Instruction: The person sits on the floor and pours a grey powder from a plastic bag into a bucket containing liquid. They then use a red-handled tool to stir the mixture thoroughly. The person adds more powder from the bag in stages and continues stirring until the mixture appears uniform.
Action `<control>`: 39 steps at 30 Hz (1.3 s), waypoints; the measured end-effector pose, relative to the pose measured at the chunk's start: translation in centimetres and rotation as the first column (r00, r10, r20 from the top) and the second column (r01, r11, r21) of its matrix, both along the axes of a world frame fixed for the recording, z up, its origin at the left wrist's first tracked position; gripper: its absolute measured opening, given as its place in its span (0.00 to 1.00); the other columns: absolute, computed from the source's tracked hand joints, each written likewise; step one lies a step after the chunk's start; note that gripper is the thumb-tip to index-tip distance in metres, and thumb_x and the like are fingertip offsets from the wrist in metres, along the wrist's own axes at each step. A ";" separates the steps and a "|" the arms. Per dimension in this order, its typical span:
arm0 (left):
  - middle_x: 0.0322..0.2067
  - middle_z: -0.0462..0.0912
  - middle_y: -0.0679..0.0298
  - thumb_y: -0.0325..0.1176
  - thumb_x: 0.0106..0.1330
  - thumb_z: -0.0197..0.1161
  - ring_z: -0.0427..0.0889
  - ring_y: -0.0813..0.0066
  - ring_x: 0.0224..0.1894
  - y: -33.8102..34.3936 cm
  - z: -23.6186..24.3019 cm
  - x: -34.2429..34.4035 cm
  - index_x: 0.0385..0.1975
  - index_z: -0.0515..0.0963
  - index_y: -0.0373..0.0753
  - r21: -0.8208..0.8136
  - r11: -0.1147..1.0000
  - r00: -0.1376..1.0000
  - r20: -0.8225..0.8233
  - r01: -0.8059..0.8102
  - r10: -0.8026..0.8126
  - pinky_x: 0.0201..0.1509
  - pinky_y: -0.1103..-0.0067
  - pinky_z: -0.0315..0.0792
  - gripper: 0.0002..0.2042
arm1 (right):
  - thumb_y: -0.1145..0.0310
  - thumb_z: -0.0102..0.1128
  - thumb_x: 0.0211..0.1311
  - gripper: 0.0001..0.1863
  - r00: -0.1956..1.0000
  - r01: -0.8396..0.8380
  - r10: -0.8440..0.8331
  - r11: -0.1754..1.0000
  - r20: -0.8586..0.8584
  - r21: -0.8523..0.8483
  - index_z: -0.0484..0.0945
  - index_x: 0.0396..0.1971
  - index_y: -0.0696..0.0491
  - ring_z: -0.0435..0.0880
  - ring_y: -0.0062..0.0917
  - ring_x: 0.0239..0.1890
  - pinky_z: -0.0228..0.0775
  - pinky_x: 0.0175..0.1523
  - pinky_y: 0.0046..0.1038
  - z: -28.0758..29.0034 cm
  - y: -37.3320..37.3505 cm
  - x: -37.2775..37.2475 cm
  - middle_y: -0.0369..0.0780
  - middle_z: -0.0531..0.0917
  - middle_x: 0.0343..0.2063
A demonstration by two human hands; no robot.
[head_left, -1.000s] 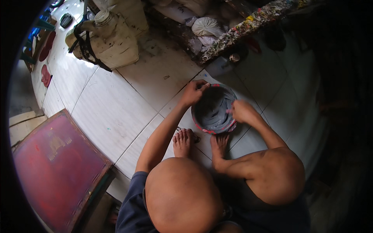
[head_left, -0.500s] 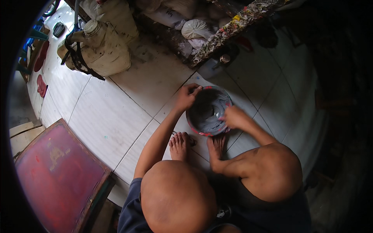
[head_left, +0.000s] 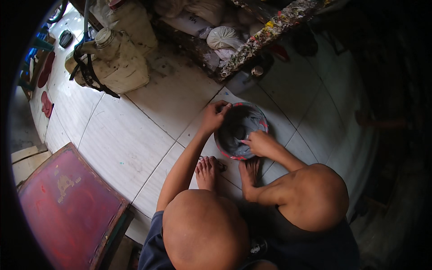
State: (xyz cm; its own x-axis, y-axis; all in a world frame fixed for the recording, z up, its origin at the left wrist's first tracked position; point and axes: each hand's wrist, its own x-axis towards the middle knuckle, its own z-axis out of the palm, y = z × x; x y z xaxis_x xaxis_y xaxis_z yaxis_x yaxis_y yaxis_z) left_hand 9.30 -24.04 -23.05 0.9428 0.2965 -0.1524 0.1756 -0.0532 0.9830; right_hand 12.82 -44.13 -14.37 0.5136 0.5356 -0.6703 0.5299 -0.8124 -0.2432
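Note:
A dark round bowl (head_left: pixel 224 150) with red patches on its rim sits on the tiled floor just beyond my bare feet. Wet grey paste (head_left: pixel 252 118) coats its inside. At the bowl's upper left rim, my left hand (head_left: pixel 214 116) is closed on the edge, thumb on top. My right hand (head_left: pixel 261 143) reaches over the right side into the bowl, fingers closed round a small pink-handled tool (head_left: pixel 245 142). The tool's working end is in the paste, and its shape cannot be made out.
Two grimy plastic jerrycans (head_left: pixel 119 63) stand at the far left. Tied plastic bags (head_left: pixel 223 38) fill a shelf with a paint-crusted edge (head_left: pixel 270 31) beyond the bowl. A worn red panel (head_left: pixel 72 189) is at near left; red sandals (head_left: pixel 47 104) lie farther off.
My right hand has moved left and slightly down, farther into the bowl, with the pink-handled tool. The smears of paste have shifted. My left hand still grips the rim.

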 end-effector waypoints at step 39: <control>0.18 0.71 0.75 0.35 0.69 0.59 0.61 0.88 0.21 0.9 -2.3 -0.3 0.31 0.80 0.31 -0.144 0.983 0.988 0.125 0.112 -0.094 0.23 0.83 0.54 0.12 | 0.67 0.59 0.41 0.09 0.513 -0.778 0.600 0.627 0.614 0.037 0.80 0.14 0.58 0.82 0.33 0.23 0.70 0.23 0.35 -1.2 -1.1 1.6 0.45 0.79 0.18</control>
State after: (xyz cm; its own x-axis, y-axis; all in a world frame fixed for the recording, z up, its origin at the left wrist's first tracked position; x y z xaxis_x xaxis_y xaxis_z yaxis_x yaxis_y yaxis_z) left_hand 9.02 -23.16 -25.36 0.9811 0.1789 -0.0742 0.0598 0.0846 0.9946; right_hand 14.45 -45.27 -15.61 0.0899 0.9769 -0.1938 0.9921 -0.0707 0.1037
